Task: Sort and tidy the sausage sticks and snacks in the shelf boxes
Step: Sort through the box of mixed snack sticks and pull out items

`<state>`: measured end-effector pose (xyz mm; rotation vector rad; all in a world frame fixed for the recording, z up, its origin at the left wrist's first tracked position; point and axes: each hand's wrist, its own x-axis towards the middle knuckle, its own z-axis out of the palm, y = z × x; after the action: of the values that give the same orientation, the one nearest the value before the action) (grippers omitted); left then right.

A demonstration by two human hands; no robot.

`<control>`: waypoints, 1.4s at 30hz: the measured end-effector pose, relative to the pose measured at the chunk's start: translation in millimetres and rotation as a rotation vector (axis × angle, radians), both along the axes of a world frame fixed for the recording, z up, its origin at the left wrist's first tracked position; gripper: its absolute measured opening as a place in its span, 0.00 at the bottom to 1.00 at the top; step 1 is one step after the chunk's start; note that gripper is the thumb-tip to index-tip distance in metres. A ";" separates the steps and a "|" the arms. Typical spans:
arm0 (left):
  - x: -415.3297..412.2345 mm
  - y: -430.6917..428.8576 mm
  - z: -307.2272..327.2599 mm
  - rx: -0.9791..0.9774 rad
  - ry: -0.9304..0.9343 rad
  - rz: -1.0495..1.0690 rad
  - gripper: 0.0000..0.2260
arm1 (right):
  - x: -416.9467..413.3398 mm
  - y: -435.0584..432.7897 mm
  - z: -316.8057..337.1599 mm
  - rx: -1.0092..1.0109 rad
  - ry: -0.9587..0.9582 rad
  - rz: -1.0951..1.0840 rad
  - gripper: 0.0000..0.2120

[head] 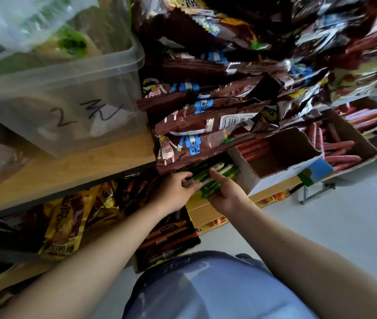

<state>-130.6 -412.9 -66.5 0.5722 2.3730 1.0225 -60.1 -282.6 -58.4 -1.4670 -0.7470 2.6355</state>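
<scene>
- Wooden shelves (72,171) crowded the view, with pale floor (321,226) off to the right.
- Brown snack packets (206,125) were heaped too thickly to count, and their upper layers were blurred.
- Green-wrapped sausage sticks (208,176) lay under that heap; most of their box was hidden, so no count was possible.
- Two cardboard boxes stood to the right: a near box (282,157) showing a few red sticks at its back, and a far box (353,143) full of red sausage sticks (339,148).
- One clear plastic tub (68,88) with a handwritten mark sat at upper left.
- Left hand (176,189) curled its fingers on the green sticks' near ends.
- Right hand (225,192) gripped several green sticks, thumb on top.
</scene>
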 end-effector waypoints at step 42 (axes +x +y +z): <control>-32.2 -13.6 -27.2 -0.202 0.676 -0.325 0.12 | 39.3 -11.4 -45.0 0.295 -0.297 0.566 0.15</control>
<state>-162.9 -426.5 -93.7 1.3367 2.7581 0.4746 -20.8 -294.0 -103.5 -1.7788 -1.7223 2.4958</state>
